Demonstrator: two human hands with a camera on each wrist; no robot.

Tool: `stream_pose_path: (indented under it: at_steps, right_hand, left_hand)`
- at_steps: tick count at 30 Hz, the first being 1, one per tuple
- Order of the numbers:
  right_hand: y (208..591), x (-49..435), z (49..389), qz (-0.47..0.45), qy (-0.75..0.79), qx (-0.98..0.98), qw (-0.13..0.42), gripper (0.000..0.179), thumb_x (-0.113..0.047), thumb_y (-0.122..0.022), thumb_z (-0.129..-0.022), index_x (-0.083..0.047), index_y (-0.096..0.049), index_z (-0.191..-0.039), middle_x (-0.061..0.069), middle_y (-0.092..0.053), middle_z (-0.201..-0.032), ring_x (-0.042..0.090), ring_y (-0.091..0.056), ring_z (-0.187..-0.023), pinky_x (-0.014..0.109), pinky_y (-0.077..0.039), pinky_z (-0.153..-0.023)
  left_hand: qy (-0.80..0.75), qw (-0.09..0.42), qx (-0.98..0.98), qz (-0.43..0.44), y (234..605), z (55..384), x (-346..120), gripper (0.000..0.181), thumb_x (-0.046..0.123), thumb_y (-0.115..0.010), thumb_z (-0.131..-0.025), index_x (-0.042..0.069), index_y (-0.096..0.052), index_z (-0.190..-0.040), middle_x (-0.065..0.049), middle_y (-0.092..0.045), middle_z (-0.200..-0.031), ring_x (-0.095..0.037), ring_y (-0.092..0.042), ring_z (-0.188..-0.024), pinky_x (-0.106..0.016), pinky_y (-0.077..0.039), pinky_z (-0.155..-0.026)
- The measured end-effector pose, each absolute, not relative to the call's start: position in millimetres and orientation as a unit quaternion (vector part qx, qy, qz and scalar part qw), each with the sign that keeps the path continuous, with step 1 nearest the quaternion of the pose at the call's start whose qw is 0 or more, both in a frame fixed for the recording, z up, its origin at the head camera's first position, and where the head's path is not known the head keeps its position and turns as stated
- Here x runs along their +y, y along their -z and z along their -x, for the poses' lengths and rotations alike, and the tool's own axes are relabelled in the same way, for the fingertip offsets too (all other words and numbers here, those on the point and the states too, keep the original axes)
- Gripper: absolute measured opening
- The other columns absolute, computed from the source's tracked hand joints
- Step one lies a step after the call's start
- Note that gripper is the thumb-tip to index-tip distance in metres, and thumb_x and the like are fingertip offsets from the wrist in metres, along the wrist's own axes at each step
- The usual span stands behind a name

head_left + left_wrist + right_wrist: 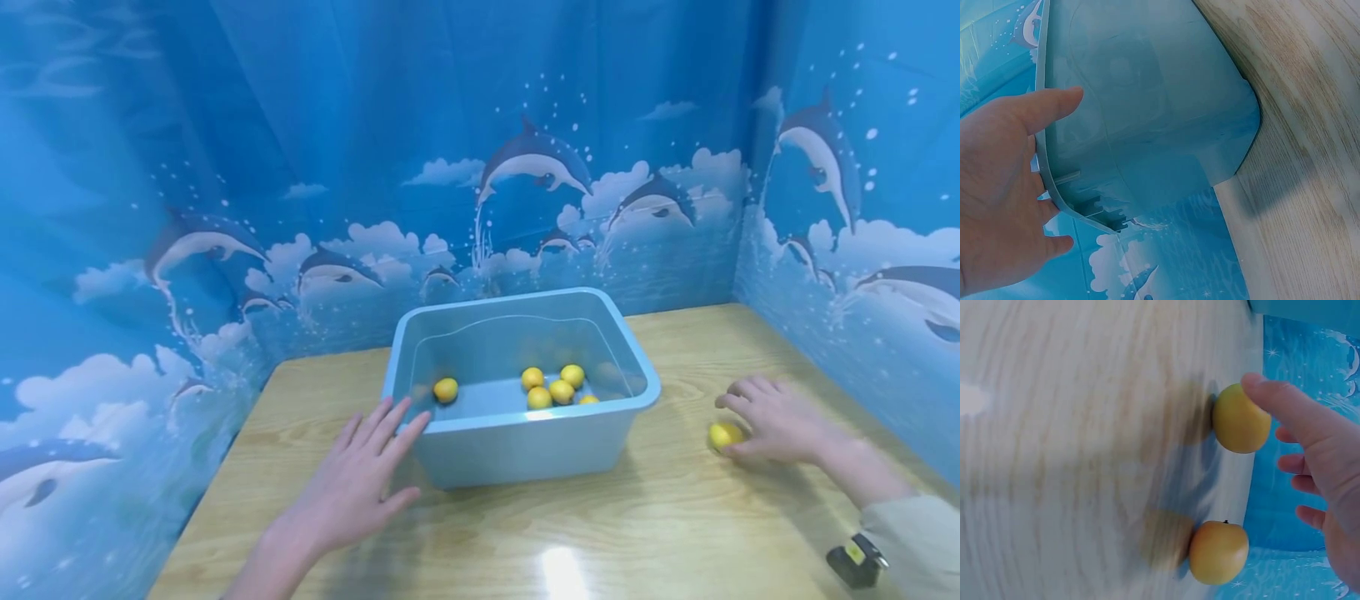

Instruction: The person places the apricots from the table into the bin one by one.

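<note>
A light blue plastic bin (pixel 517 454) stands on the table, with several round yellow-orange fruits (pixel 538 398) inside. My left hand (pixel 348 487) is at its near left corner, fingers spread and extended over the rim; in the left wrist view the thumb reaches across the bin's outer wall. To the right of the bin, my right hand (pixel 780 421) hovers at a yellow fruit (pixel 724 435), fingers loosely bent and apart. In the right wrist view the thumb tip overlaps this fruit; firm contact cannot be made out. A second yellow-orange fruit (pixel 1219 552) with a dark stem lies nearby.
The wooden table (pixel 480 550) meets a blue dolphin-print curtain (pixel 360 167) at the back and sides. A black tape measure-like object (pixel 857 562) is by the right sleeve.
</note>
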State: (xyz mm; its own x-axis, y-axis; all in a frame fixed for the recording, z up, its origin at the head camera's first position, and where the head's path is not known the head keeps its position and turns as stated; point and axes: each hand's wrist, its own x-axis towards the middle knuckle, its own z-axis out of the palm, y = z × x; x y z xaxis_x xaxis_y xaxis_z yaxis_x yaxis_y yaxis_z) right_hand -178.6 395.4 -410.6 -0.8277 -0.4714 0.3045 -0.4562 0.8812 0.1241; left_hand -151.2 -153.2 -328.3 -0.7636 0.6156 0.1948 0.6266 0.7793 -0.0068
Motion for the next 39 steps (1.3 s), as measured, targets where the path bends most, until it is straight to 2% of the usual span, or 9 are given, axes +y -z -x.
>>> stream_pose_path:
  at_steps: [7, 13, 25, 32, 39]
  right_hand:
    - [418, 396, 179, -0.251, 0.026, -0.957, 0.14, 0.053, -0.047, -0.08, -0.058, -0.01, -0.066, -0.094, 0.008, -0.056, -0.094, 0.031, -0.052, -0.089, 0.054, -0.044, -0.075]
    - [425, 398, 181, -0.27, 0.032, -0.948, 0.167, 0.046, -0.044, -0.081, -0.055, -0.015, -0.064, -0.086, 0.0, -0.053, -0.087, 0.024, -0.051, -0.082, 0.046, -0.045, -0.067]
    - [411, 390, 190, -0.288, 0.003, -0.936, 0.202, 0.049, -0.031, -0.083, -0.058, -0.007, -0.065, -0.097, 0.005, -0.056, -0.089, 0.027, -0.053, -0.083, 0.05, -0.046, -0.07]
    - [390, 383, 198, -0.307, 0.008, -0.927, 0.217, 0.05, -0.029, -0.084, -0.057, -0.007, -0.065, -0.098, 0.005, -0.056, -0.088, 0.027, -0.053, -0.083, 0.048, -0.045, -0.067]
    - [369, 376, 206, -0.306, 0.021, -0.93, 0.205, 0.048, -0.032, -0.083, -0.061, -0.01, -0.065, -0.099, 0.004, -0.058, -0.09, 0.025, -0.055, -0.084, 0.045, -0.047, -0.066]
  left_hand:
    - [0.024, 0.095, -0.938, 0.331, 329, 152, -154, 0.087, 0.044, -0.067, -0.081, 0.02, -0.019, -0.15, -0.01, -0.013, -0.153, -0.034, -0.015, -0.138, -0.059, -0.017, -0.106]
    - [0.028, 0.087, -0.939, 0.331, 329, 152, -154, 0.086, 0.043, -0.067, -0.081, 0.02, -0.019, -0.15, -0.01, -0.013, -0.154, -0.034, -0.014, -0.138, -0.059, -0.017, -0.106]
    - [0.03, 0.09, -0.938, 0.332, 330, 153, -153, 0.086, 0.042, -0.067, -0.081, 0.019, -0.02, -0.149, -0.01, -0.014, -0.153, -0.034, -0.015, -0.138, -0.059, -0.017, -0.106]
    - [0.03, 0.088, -0.938, 0.335, 330, 153, -154, 0.087, 0.041, -0.068, -0.081, 0.02, -0.019, -0.15, -0.011, -0.015, -0.153, -0.034, -0.015, -0.138, -0.059, -0.018, -0.106]
    - [0.032, 0.077, -0.939, 0.333, 328, 153, -154, 0.086, 0.042, -0.067, -0.082, 0.02, -0.018, -0.15, -0.01, -0.014, -0.154, -0.034, -0.014, -0.138, -0.06, -0.018, -0.106]
